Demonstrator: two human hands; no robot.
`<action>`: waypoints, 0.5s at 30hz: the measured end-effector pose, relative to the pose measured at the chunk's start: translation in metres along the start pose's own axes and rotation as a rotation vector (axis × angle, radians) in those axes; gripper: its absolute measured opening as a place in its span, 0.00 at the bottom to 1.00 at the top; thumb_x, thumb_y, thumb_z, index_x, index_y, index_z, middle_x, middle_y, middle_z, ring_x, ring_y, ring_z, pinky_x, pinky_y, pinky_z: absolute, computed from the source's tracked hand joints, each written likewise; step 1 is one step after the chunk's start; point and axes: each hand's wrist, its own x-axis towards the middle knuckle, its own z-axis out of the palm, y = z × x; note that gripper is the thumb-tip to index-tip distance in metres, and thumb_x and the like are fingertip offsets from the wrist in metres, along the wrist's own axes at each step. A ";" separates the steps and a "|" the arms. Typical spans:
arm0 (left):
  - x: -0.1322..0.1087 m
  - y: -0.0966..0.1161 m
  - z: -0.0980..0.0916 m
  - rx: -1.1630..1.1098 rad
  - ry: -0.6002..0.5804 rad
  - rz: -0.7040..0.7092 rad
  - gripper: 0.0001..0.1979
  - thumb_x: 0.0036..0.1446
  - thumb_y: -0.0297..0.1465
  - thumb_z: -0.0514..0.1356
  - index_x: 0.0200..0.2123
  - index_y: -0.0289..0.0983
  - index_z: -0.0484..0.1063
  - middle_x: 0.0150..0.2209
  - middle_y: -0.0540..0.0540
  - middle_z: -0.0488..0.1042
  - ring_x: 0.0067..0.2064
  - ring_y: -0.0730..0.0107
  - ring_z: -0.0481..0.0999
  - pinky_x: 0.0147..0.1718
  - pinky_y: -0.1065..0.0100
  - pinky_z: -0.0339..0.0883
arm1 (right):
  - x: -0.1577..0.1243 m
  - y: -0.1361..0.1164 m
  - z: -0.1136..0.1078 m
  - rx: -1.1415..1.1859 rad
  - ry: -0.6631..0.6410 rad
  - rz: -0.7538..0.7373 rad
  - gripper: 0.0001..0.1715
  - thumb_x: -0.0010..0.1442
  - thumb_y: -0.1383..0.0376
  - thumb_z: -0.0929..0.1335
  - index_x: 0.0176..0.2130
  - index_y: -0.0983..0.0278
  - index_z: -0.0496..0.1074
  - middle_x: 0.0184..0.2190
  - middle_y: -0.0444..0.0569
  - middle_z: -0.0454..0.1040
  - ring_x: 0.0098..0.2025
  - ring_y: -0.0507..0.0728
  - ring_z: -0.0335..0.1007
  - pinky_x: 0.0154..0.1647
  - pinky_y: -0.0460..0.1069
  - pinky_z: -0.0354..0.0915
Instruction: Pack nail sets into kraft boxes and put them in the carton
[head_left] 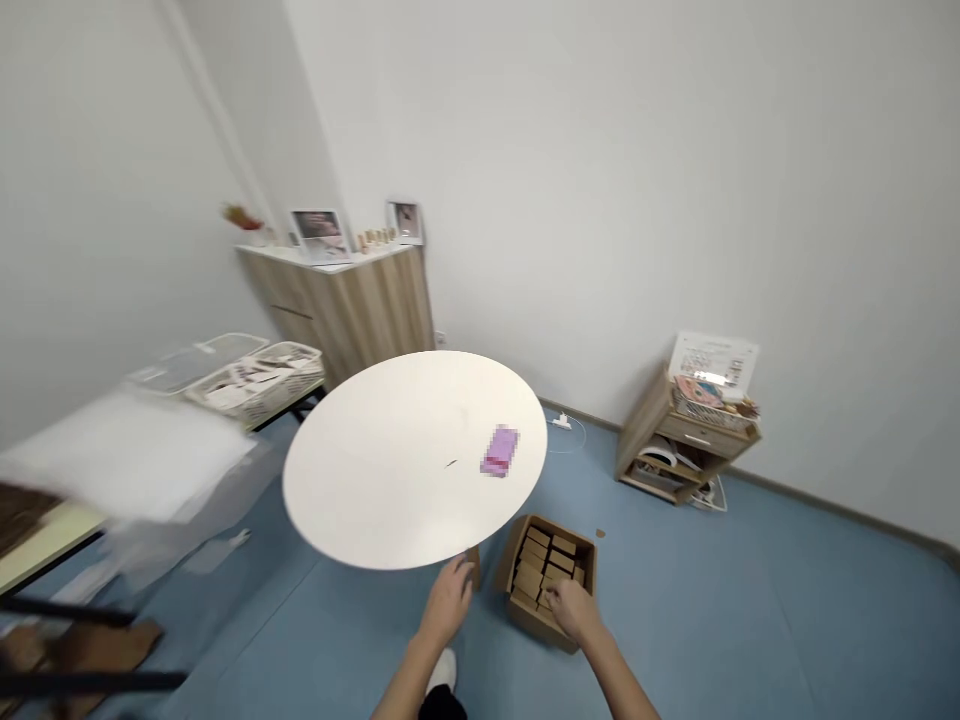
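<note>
My left hand (448, 596) is just below the near edge of a white oval table (375, 470), with its fingers stretched out and slightly apart. Beside its fingertips is a brown cardboard piece (473, 568); whether they touch is unclear. My right hand (571, 606) hangs over the near right side of an open cardboard box (551, 628), its fingers curled together. Anything inside those fingers is hidden. Several small brown cartons (529, 580) are packed in the box on the floor. A pixelated purple object (500, 450) and a small dark sliver (451, 463) lie on the table.
White baskets (259, 385) of papers stand on a side table at left, near blurred white plastic bags (142, 455). A wooden cabinet (382, 310) holds picture frames. At right, a small shelf unit (679, 440) stands by the wall, with a white plug (562, 422) nearby.
</note>
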 end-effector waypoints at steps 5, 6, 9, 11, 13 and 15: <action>-0.066 -0.069 -0.079 0.140 0.148 -0.262 0.20 0.57 0.29 0.50 0.49 0.38 0.74 0.57 0.39 0.70 0.59 0.53 0.69 0.59 0.50 0.61 | -0.008 -0.090 -0.004 -0.026 -0.070 -0.280 0.16 0.61 0.64 0.61 0.37 0.60 0.79 0.39 0.51 0.80 0.43 0.58 0.75 0.38 0.46 0.61; -0.079 -0.078 -0.094 0.143 0.181 -0.313 0.20 0.58 0.30 0.49 0.49 0.38 0.74 0.57 0.39 0.71 0.59 0.53 0.69 0.59 0.50 0.61 | -0.007 -0.107 -0.004 -0.025 -0.076 -0.330 0.17 0.62 0.63 0.61 0.39 0.60 0.78 0.40 0.51 0.79 0.44 0.58 0.75 0.39 0.46 0.62; -0.114 -0.105 -0.138 0.125 0.259 -0.433 0.21 0.60 0.32 0.47 0.51 0.39 0.73 0.56 0.40 0.72 0.57 0.54 0.71 0.60 0.49 0.59 | 0.004 -0.159 0.001 -0.034 -0.128 -0.460 0.18 0.62 0.63 0.61 0.42 0.60 0.78 0.43 0.51 0.79 0.46 0.58 0.74 0.41 0.46 0.62; -0.133 -0.128 -0.165 0.122 0.300 -0.496 0.21 0.60 0.33 0.47 0.51 0.40 0.73 0.54 0.42 0.73 0.57 0.54 0.71 0.60 0.48 0.57 | 0.014 -0.196 0.010 -0.062 -0.176 -0.515 0.18 0.62 0.63 0.61 0.43 0.60 0.79 0.44 0.51 0.79 0.47 0.59 0.74 0.43 0.47 0.63; -0.147 -0.155 -0.191 0.127 0.333 -0.555 0.21 0.60 0.33 0.47 0.51 0.41 0.73 0.54 0.43 0.74 0.58 0.54 0.70 0.61 0.46 0.55 | 0.026 -0.236 0.022 -0.088 -0.195 -0.554 0.19 0.62 0.63 0.61 0.44 0.61 0.78 0.46 0.52 0.78 0.48 0.59 0.73 0.45 0.48 0.63; -0.157 -0.188 -0.219 0.124 0.355 -0.606 0.20 0.60 0.33 0.47 0.51 0.42 0.73 0.54 0.43 0.74 0.59 0.54 0.69 0.62 0.45 0.53 | 0.039 -0.279 0.035 -0.100 -0.194 -0.589 0.20 0.62 0.63 0.62 0.47 0.62 0.77 0.47 0.52 0.78 0.50 0.59 0.73 0.47 0.48 0.63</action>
